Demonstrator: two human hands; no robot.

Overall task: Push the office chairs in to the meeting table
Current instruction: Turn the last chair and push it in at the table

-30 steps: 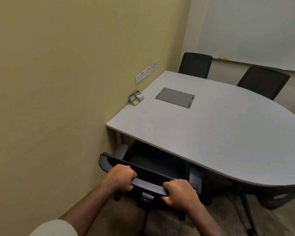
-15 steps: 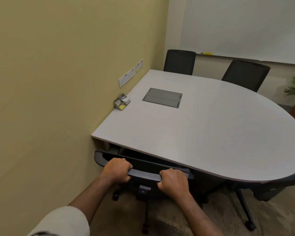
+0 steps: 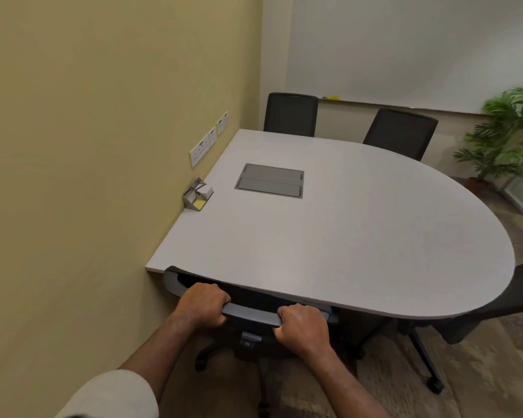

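A black office chair (image 3: 251, 316) stands at the near edge of the grey meeting table (image 3: 360, 236), its seat hidden under the tabletop and its backrest top close to the edge. My left hand (image 3: 204, 306) grips the top rail of the backrest on the left. My right hand (image 3: 302, 328) grips the same rail on the right. Two more black chairs (image 3: 290, 114) (image 3: 400, 132) sit tucked in at the far side. Another black chair (image 3: 489, 306) stands at the right, partly under the rounded end.
A yellow wall runs close along the left, with sockets (image 3: 207, 143). A small note holder (image 3: 197, 194) and a grey cable hatch (image 3: 269, 181) sit on the table. A potted plant (image 3: 504, 140) stands at the far right. A whiteboard (image 3: 405, 46) covers the back wall.
The chair has rolled forward under the table with both hands on its backrest; the seat and armrests are now hidden. The view has shifted, bringing the plant into sight.
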